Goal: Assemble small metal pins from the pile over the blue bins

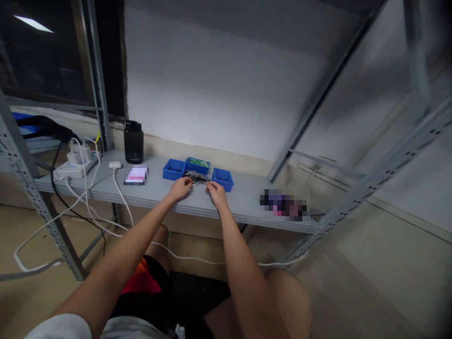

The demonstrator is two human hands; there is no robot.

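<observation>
A heap of small, thin, shiny metal pieces [197, 177] lies on the grey shelf; they are too small to name. My left hand [181, 188] is at the heap's left edge, fingers drawn together in a pinch. At its right edge my right hand [216, 194] is closed the same way. Whatever is between the fingertips cannot be made out. Around the heap stand three blue trays: a left tray [173, 175], a back tray [203, 169] with something green in it, and a right tray [228, 184] beside my right hand.
On the grey metal shelf [243, 200] stand a black bottle [133, 143], a blurred phone-like item [137, 175] and a power strip [79, 162] with white cables. A pixelated object [282, 205] lies at right. A cable hangs below the shelf; steel uprights frame both ends.
</observation>
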